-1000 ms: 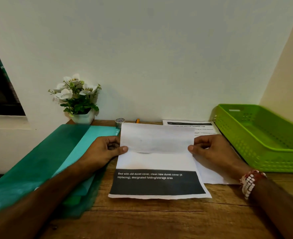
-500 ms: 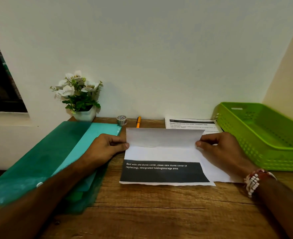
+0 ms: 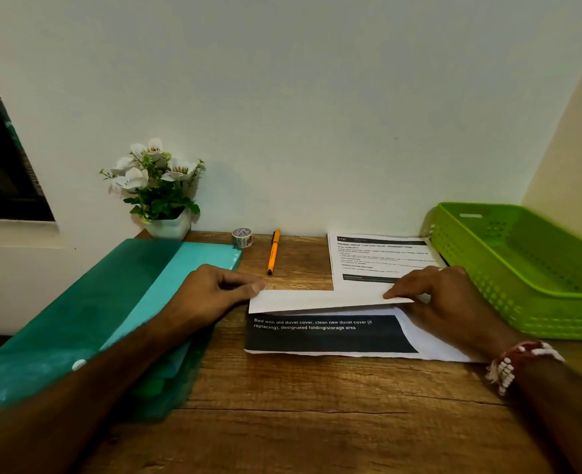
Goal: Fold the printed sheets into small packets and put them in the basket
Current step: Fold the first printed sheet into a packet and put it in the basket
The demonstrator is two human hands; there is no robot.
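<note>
While leaning over a wooden table (image 3: 300,422), pinching a printed sheet (image 3: 327,333) at dead centre by both ends of its folded-over top flap. At 9 o'clock of that sheet, left hand (image 3: 214,295), thumb pressed on the flap's left corner, fingers curled, forearm above green folders (image 3: 94,302). At 3 o'clock, right hand (image 3: 450,302), fingers curled and gripping the flap's right end, beaded bracelet (image 3: 518,360) on the wrist. Flap blank side up, raised slightly off the lower half; toward 6 o'clock of it, a black band with white lettering, facing up. Toward 1 o'clock, a second printed sheet (image 3: 378,258), flat on the wood, its near part covered by the first sheet and the right hand. At 3 o'clock of the table, green plastic basket (image 3: 508,295), just beside the right hand. Along the back wall: white pot of flowers (image 3: 166,227) at 11 o'clock, small roll of tape (image 3: 242,237) and orange pen (image 3: 273,251) near 12 o'clock, close together but apart.
</note>
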